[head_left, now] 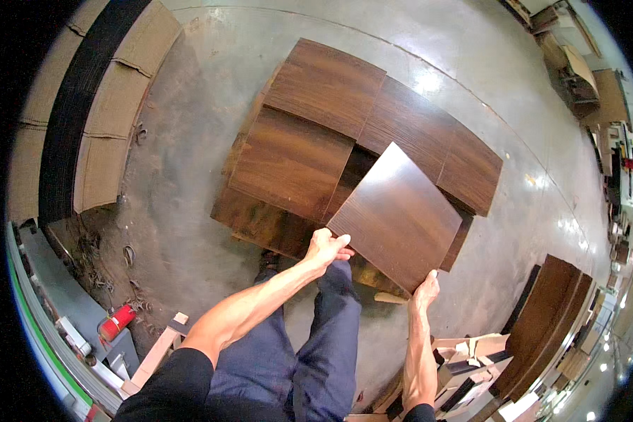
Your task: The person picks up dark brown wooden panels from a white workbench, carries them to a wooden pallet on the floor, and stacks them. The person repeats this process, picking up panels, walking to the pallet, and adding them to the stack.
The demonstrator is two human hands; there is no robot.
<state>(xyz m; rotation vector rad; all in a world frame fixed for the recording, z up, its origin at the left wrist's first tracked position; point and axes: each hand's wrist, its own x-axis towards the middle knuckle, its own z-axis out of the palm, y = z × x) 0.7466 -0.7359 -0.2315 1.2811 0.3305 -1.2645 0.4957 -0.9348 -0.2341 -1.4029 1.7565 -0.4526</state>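
Note:
I hold a dark brown wood-grain panel (399, 214) tilted above a low stack of similar panels (295, 158) on the floor. My left hand (325, 247) grips its near left corner. My right hand (425, 290) grips its near right corner. Both hands are closed on the panel's edge. Below the held panel lie more panels (429, 137) spread to the right. My legs in dark blue trousers (309, 352) stand just in front of the stack.
A grey concrete floor (190, 141) surrounds the stack. Cardboard-wrapped bundles (112, 105) lie at the left. A red extinguisher (116, 322) sits low left. More brown panels (545, 320) lean at the right, with wood offcuts (464, 366) nearby.

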